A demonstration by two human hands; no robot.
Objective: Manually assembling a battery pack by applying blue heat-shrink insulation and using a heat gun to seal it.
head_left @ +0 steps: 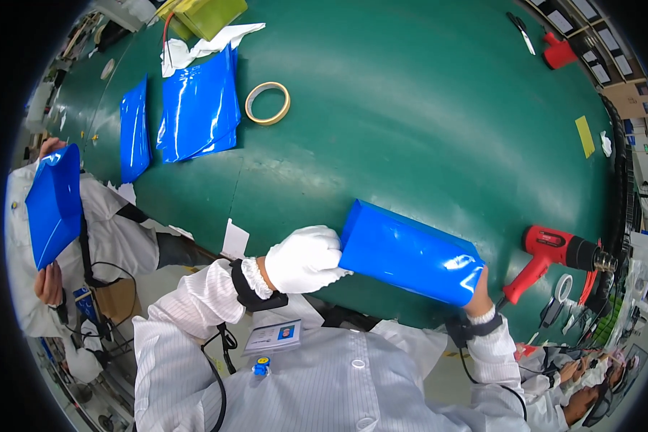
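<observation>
Far left, co-worker (111, 227) holds a blue pouch (54, 209). Blue sheets (198, 108), then tape roll (286, 108), on counter (410, 129). Left grip (306, 259) gloved, fingers curled at the blue sleeve's left end — can't tell if pinching. Blue sleeve (407, 252) between both hands, over near edge. Right grip (480, 294) holds its right end — fingers mostly hidden. Heat gun (551, 248) beyond.
</observation>
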